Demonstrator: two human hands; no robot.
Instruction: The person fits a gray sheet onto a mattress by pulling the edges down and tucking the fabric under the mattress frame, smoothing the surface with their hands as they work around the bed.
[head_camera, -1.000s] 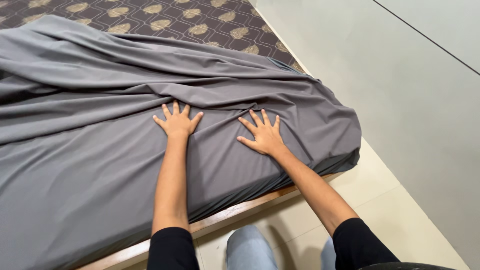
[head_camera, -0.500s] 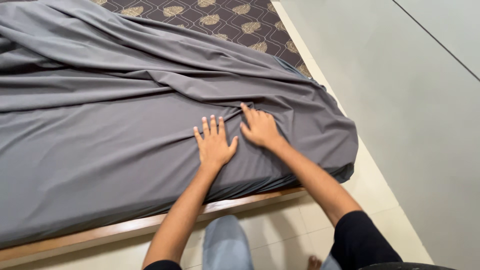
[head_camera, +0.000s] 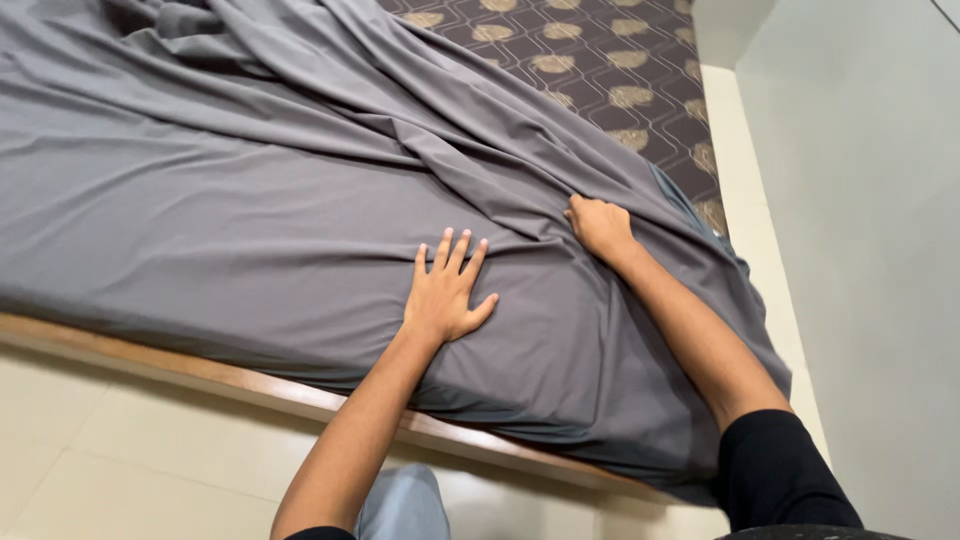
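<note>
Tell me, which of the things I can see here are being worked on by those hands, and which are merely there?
In use:
- grey sheet, spread in folds over the bed
- left hand, flat on the sheet, fingers spread
- right hand, closed on a fold of the sheet

Merely there:
- patterned mattress, bare at the far corner
- wooden bed frame
- tiled floor
- grey wall

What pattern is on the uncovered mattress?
Dark brown mattress with tan leaf-like motifs in outlined shapes; head view.
</note>
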